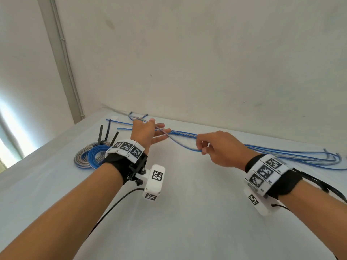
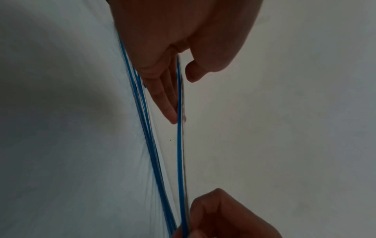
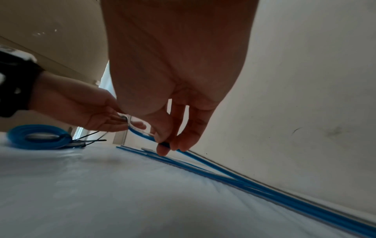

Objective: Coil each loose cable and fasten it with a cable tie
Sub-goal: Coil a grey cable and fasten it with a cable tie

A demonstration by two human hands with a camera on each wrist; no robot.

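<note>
Two coiled cables (image 1: 92, 156) with black cable ties (image 1: 108, 135) lie on the white table (image 1: 187, 212) at left. The left hand (image 1: 145, 133), fingers nearly straight, carries a blue cable (image 1: 180, 145) lifted above the table. The right hand (image 1: 218, 150) pinches that cable between thumb and fingertips; more loose cables (image 1: 300, 154) lie along the wall.

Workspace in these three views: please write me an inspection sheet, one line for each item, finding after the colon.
Surface: table under a pale cloth, set against the wall.
Job's things: two finished coils, one blue and one grey, with black cable ties standing up from them.
Clutter: nothing seen.
Hands: left hand has straight fingers, a lifted cable lying across them; right hand pinches that same cable.
Cables: loose cables, blue and grey, lie straight along the far edge.
Surroundings: bare white wall; a grey conduit in the corner.
</note>
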